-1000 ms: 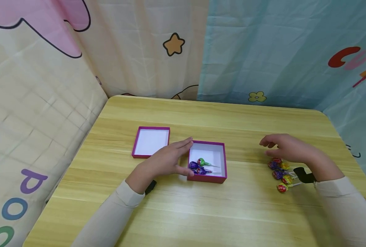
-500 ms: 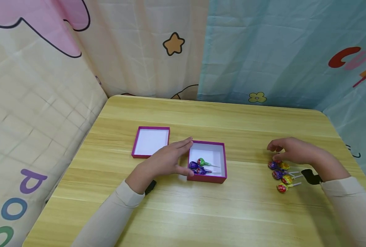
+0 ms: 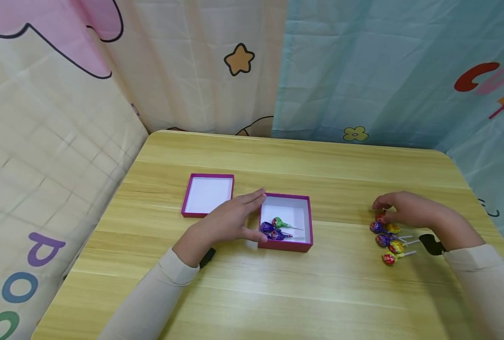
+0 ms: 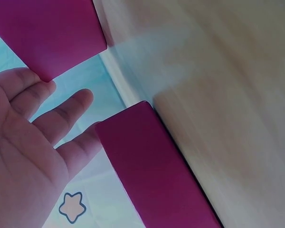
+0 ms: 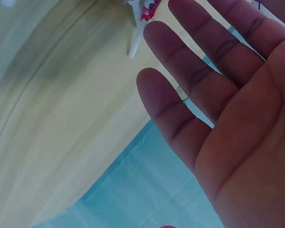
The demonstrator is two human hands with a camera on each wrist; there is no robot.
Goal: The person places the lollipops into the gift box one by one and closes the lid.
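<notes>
My left hand [image 3: 231,218] spans the left side of a magenta box [image 3: 286,246], fingers fairly straight at its far corner and thumb by the near one. Inside the box are several lollipops, one with a green wrapper [image 3: 278,222] and others purple [image 3: 266,228]. On the right, my right hand [image 3: 411,210] reaches over a group of lollipops, thumb and index finger apart around a red-wrapped lollipop [image 3: 380,218]. In the right wrist view its other fingers [image 5: 173,114] are extended, a white stick [image 5: 136,42] near their tips. The thumb and index tips are outside that view.
The shallow magenta lid [image 3: 186,196] lies inside-up left of the box. Several purple, yellow and red lollipops [image 3: 389,258] lie below my right hand on the wooden table [image 3: 320,293]. Printed curtains [image 3: 354,71] hang behind the table and at both sides.
My right hand has moved right and slightly down, and its fingertips have come to the red-wrapped lollipop at the far end of the group. My left hand and the box stay put.
</notes>
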